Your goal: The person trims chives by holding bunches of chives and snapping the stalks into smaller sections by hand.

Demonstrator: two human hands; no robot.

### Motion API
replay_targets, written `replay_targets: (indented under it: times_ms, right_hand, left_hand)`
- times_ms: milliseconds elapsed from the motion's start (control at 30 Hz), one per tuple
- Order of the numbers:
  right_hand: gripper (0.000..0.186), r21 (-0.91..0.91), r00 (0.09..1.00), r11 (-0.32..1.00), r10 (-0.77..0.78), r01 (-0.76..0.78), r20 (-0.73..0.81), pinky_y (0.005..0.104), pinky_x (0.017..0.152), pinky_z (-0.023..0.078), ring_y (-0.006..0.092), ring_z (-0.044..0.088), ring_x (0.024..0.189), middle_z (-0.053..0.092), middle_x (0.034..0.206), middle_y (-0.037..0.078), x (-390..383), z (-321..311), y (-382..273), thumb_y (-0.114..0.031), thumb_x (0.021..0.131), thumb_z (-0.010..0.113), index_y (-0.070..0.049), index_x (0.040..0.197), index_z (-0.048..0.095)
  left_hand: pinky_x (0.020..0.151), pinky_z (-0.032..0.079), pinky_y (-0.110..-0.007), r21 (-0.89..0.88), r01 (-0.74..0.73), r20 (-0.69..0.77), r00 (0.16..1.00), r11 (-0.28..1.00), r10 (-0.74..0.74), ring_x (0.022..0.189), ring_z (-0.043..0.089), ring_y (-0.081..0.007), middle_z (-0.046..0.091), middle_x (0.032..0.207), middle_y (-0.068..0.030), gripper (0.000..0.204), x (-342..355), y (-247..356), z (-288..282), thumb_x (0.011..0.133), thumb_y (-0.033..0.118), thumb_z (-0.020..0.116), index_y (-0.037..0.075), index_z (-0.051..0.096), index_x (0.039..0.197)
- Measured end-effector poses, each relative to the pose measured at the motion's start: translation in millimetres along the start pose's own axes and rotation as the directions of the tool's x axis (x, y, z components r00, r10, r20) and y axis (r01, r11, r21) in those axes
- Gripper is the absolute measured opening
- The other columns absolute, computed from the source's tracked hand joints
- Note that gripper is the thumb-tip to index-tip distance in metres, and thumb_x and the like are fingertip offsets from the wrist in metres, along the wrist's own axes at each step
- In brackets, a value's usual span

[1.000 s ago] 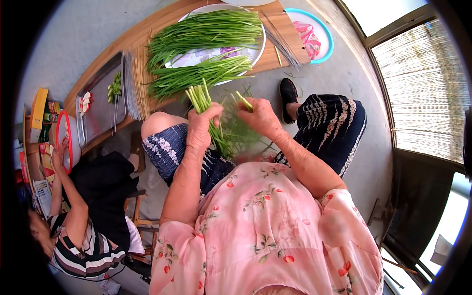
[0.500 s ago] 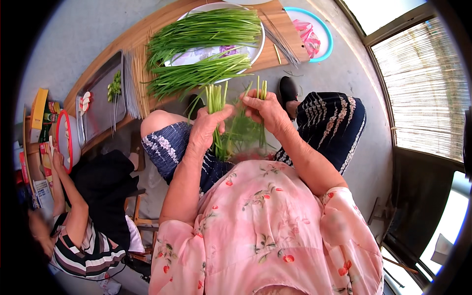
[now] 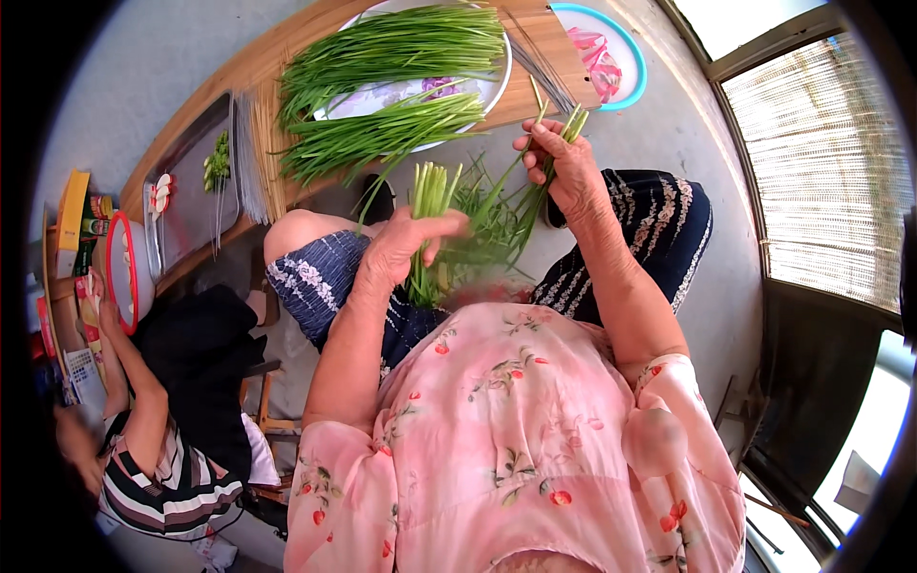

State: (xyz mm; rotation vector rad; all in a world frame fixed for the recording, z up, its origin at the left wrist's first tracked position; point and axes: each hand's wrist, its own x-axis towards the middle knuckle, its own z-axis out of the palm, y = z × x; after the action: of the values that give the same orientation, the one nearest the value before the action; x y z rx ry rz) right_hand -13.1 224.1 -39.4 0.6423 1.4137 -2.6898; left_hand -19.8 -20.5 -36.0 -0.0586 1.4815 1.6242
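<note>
My left hand (image 3: 396,246) is closed around a bunch of garlic chives (image 3: 434,191), their pale cut ends up and their green leaves below the fist. Farther right and higher, my right hand (image 3: 571,172) pinches a smaller bunch of chives (image 3: 521,215), whose leaves trail down and left. Loose green leaves hang blurred between the two bunches. Beyond my hands, two heaps of chives lie on a large white plate (image 3: 507,76): a big far heap (image 3: 392,48) and a nearer heap (image 3: 382,138) with leaf tips over the edge.
The plate stands on a wooden table (image 3: 239,81) with bamboo skewers (image 3: 271,158) and metal skewers (image 3: 250,162). A metal tray (image 3: 186,215) holds skewered food. A blue-rimmed basin (image 3: 641,76) is at far right. Another person (image 3: 162,468) sits at left, near a red-rimmed basin (image 3: 114,272).
My right hand has moved up and to the right, away from my left, drawing its chives out at a slant. My left hand stays nearly in place with its bunch.
</note>
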Motion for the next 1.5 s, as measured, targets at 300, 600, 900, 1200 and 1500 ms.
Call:
replay_targets:
  times_ms: [300,600,900,1200,1500]
  right_hand:
    - [0.021,0.029,0.988,0.989,-0.139,0.142,-0.073,0.0219,0.044,0.040,0.0125,0.054,0.058,0.062,0.081,0.012,10.0,-8.9,-17.0,-0.013,0.091,0.055,0.002,0.105,0.052]
    - [0.024,0.049,0.980,0.983,-0.173,0.179,-0.102,0.0223,0.044,0.040,0.0125,0.053,0.058,0.062,0.082,0.012,3.3,-14.4,-26.9,-0.017,0.092,0.055,0.003,0.105,0.052]
    - [0.020,0.035,0.872,0.886,-0.446,0.461,-0.202,0.0245,0.044,0.039,0.0127,0.052,0.055,0.062,0.076,0.012,-28.4,13.1,-19.8,-0.020,0.093,0.054,0.000,0.091,0.055]
    - [0.022,-0.496,0.805,0.697,-0.594,0.518,0.006,0.0222,0.059,0.039,0.0080,0.047,0.060,0.060,0.069,0.001,-17.4,9.8,-17.6,-0.021,0.093,0.053,-0.004,0.081,0.059]
    - [0.018,-0.316,0.992,0.943,0.122,-0.104,0.037,0.0220,0.041,0.028,0.0046,0.036,0.046,0.049,0.059,-0.004,-32.9,66.3,42.1,-0.021,0.083,0.068,-0.005,0.086,0.062]
  left_hand:
    - [0.043,0.037,-0.022,-0.007,0.021,0.040,0.999,1.000,-0.021,0.057,0.055,-0.0124,0.063,0.076,-0.0180,0.036,0.5,-4.0,-2.5,0.079,0.022,0.067,-0.010,0.059,0.093]
    - [0.043,0.036,-0.024,-0.024,0.066,-0.068,0.995,0.998,-0.068,0.045,0.044,-0.0087,0.059,0.066,-0.0063,0.027,4.0,-10.2,-7.1,0.079,0.022,0.066,-0.003,0.060,0.087]
    - [0.042,0.033,-0.025,-0.314,0.015,-0.283,0.953,0.949,-0.109,0.045,0.042,-0.0090,0.053,0.062,-0.0022,0.012,11.5,-14.1,-9.6,0.073,0.012,0.066,0.002,0.059,0.075]
    - [0.047,0.036,-0.025,-0.312,-0.118,-0.239,0.970,0.943,0.043,0.047,0.042,-0.0078,0.058,0.071,-0.0023,0.024,6.3,-10.1,-8.3,0.080,0.018,0.068,0.001,0.062,0.096]
    - [0.044,0.038,-0.022,-0.166,-0.124,-0.143,0.985,0.978,0.100,0.049,0.049,-0.0097,0.063,0.078,-0.0057,0.020,2.5,-15.1,-3.2,0.076,0.010,0.072,0.000,0.062,0.090]
